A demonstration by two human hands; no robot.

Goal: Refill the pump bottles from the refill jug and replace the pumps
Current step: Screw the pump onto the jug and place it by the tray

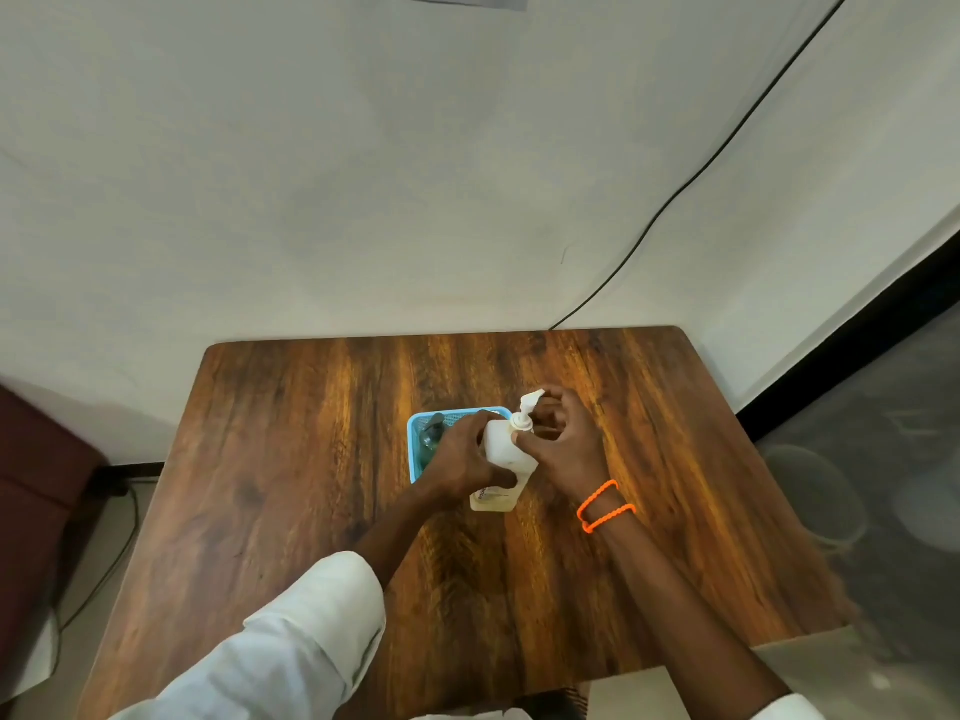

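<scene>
A white pump bottle [503, 454] stands upright in the middle of the wooden table [311, 459]. My left hand [465, 457] is wrapped around the bottle's body from the left. Its white pump head [525, 410] sits on the neck, nozzle pointing away to the right. My right hand [563, 441] grips the pump collar with thumb and fingers. Behind the left hand a light blue basket [418, 426] holds a dark green bottle [432, 438] with a dark cap. No refill jug shows in this view.
A white wall runs close behind the table's far edge, with a black cable [675, 200] hanging down it. A dark red seat [36, 485] stands at the left. Grey floor lies to the right past the table edge.
</scene>
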